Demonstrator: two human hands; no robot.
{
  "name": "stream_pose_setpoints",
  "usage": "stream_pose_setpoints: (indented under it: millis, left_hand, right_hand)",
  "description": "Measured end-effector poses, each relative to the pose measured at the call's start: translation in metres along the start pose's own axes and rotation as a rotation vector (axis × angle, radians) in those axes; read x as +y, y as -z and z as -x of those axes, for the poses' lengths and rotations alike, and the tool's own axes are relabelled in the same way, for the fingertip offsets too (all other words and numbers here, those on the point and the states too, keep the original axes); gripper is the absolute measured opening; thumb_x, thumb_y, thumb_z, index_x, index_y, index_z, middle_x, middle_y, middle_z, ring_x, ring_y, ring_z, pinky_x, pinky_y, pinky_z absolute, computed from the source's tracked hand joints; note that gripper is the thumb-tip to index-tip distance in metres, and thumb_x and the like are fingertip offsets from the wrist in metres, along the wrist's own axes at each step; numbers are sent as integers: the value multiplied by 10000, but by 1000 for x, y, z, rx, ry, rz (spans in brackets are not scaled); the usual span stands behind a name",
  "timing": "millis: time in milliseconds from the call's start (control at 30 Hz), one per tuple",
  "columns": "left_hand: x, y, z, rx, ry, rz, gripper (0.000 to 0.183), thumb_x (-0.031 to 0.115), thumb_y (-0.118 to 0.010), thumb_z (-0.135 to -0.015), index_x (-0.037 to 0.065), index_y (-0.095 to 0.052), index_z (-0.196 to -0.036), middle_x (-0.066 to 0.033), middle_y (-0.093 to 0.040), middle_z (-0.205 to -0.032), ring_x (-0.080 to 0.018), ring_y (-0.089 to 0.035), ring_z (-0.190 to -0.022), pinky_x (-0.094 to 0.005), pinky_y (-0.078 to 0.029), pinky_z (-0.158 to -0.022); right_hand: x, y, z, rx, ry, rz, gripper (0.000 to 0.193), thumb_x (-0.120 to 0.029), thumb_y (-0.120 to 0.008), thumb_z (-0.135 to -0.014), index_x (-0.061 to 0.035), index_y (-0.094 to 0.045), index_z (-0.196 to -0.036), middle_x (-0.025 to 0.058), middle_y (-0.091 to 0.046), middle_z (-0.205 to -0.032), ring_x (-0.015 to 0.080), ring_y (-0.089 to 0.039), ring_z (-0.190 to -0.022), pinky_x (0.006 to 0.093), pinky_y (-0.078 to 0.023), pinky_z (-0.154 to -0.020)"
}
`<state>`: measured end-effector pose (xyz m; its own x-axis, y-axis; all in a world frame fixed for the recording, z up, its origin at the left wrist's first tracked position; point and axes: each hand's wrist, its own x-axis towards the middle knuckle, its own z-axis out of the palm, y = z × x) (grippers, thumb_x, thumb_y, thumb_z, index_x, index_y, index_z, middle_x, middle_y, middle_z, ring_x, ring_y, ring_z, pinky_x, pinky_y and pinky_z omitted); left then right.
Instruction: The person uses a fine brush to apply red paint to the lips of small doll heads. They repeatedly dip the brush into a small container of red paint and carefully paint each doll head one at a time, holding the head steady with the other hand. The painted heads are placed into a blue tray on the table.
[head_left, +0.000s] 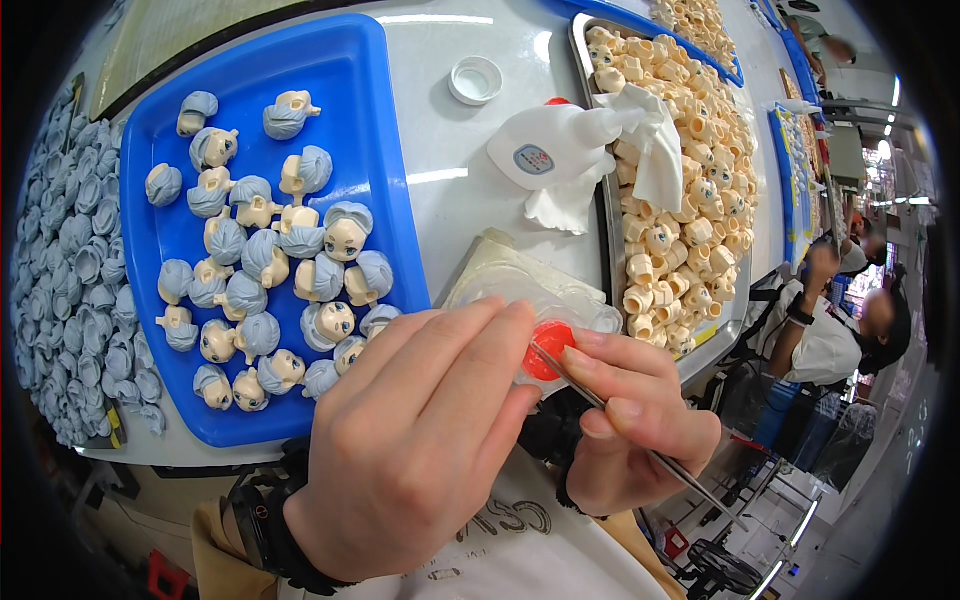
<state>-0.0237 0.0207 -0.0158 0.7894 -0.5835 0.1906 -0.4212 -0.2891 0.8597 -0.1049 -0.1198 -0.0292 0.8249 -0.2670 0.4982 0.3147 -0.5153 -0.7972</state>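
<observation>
My right hand (640, 425) pinches slim metal tweezers (672, 463), which slant from the upper left to a thin end at the lower right. Their upper end touches a round red piece (550, 350) that lies against clear plastic (590, 312). Left of it, my left hand (425, 420) shows its back, with the fingers bent and pressed together; whatever they hold is hidden beneath them. Beyond my fingers lies a folded, yellowish translucent sheet (490, 262).
A blue tray (410, 245) of doll heads with grey-blue hair stands left, beside a pile of hair parts (75, 260). Ahead are a white bottle (530, 140), tissue (562, 205) and a small clear cup (475, 80). A metal tray (607, 215) of beige head parts stands right; a co-worker (815, 330) sits beyond.
</observation>
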Motion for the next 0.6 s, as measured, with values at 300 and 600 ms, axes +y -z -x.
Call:
stream_pose_setpoints:
  millis: [300,600]
  left_hand:
    - [0,1,-1,2,7,8,437,-32,-754,-624,-40,-628,-1042,-196,-654,-982,-337,-638,-853,-362,-502,-738]
    - [-1,0,0,6,-1,5,449,-50,-746,-609,-36,-629,-1042,-194,-656,-980,-331,-641,-851,-362,-505,-736]
  right_hand:
    - [-10,1,-5,-53,-46,108,392,-9,-786,-680,-56,-549,-989,165,-689,-953,337,-659,-923,357,-585,-721]
    - [-16,5,-9,-155,-7,283,301,-28,-777,-668,-66,-599,-909,131,-697,-965,319,-667,-906,317,-568,-655]
